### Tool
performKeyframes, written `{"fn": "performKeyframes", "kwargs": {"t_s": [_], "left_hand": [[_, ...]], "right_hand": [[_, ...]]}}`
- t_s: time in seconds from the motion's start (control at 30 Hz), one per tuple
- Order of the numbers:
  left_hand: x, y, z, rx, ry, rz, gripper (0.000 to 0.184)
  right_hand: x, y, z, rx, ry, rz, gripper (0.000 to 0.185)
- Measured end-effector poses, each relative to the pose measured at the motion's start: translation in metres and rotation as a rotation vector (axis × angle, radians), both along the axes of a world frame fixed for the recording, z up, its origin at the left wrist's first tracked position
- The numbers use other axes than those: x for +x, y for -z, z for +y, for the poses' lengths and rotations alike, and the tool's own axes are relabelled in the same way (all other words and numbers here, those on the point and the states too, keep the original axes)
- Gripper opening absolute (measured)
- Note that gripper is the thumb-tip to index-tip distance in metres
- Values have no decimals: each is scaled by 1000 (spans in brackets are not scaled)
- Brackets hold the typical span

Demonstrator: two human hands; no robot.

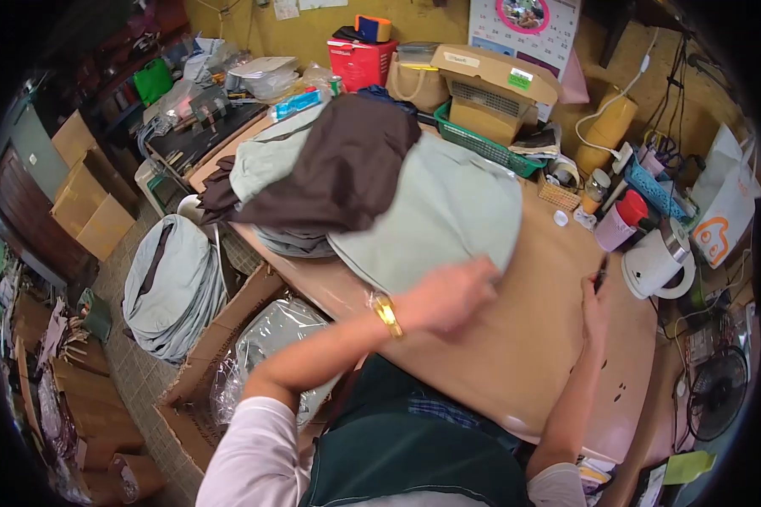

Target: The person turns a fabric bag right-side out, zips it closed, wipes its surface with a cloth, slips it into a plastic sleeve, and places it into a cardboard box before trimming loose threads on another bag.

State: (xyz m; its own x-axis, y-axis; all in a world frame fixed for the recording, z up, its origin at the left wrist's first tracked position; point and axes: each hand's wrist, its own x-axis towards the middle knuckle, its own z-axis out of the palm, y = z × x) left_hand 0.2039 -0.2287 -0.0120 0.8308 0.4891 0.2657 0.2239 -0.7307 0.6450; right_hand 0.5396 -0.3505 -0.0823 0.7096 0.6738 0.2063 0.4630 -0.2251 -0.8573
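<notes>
My left hand [458, 296], with a gold watch or bracelet at its wrist, is over the near right edge of a pale grey-green cloth piece [448, 203]. Motion smears its fingers, so whether they grip the cloth is unclear. On the right side of the table, my right hand [596, 311] is closed on a small black tool [600, 275], whose kind I cannot make out. A dark brown cloth [347, 160] lies across the pale one, on top of a pile of more pale fabric [266, 160].
An open carton [220, 346] with clear plastic inside stands left of the table [550, 338]. Beyond it is a bundle of pale fabric [173, 283]. A white kettle [651, 264], a pink bottle [619, 224] and a green basket [486, 145] line the table's far side.
</notes>
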Motion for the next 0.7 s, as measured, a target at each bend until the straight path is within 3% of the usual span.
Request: {"fn": "performKeyframes", "kwargs": {"t_s": [0.03,0.07,0.13,0.2,0.23,0.3,0.33,0.4,0.43,0.47,0.5,0.53,0.6,0.63,0.7], "left_hand": [[11,17,-19,-77,192,-62,35],[13,28,-32,-91,215,-64,35],[10,45,-50,349,143,32,41],[-6,54,-44,363,-61,192,52],[-13,60,-37,384,-171,239,57],[-34,87,-46,375,-139,259,61],[-40,90,-55,368,-138,283,65],[-45,83,-82,212,136,288,68],[-47,86,-95,132,283,250,62],[-49,71,-103,48,412,152,52],[-49,55,-104,-144,454,146,47],[-48,38,-101,-334,494,136,42],[-48,5,-95,-342,304,107,36],[-47,13,-91,-116,210,-12,39],[-41,20,-86,199,57,99,53]], "right_hand": [[-26,-31,-17,56,6,51,16],[-49,-46,-30,108,18,100,20],[-78,-36,-51,102,-59,174,17],[-129,-43,-57,-82,-114,-194,16],[-122,-24,-66,-95,-87,-189,16],[-100,29,-82,-129,-337,-786,20],[-89,30,-92,-135,-325,-782,20],[-66,23,-117,-351,-305,-787,19],[-55,15,-128,-362,-306,-777,19],[-43,2,-132,-561,-251,-724,17],[-35,-13,-133,-757,-191,-667,16],[-37,-29,-129,-762,-184,-665,16],[-55,-60,-107,-403,-57,-503,14],[-67,-66,-96,-359,-66,-346,13],[-92,-61,-75,-228,-157,-166,12]]}}
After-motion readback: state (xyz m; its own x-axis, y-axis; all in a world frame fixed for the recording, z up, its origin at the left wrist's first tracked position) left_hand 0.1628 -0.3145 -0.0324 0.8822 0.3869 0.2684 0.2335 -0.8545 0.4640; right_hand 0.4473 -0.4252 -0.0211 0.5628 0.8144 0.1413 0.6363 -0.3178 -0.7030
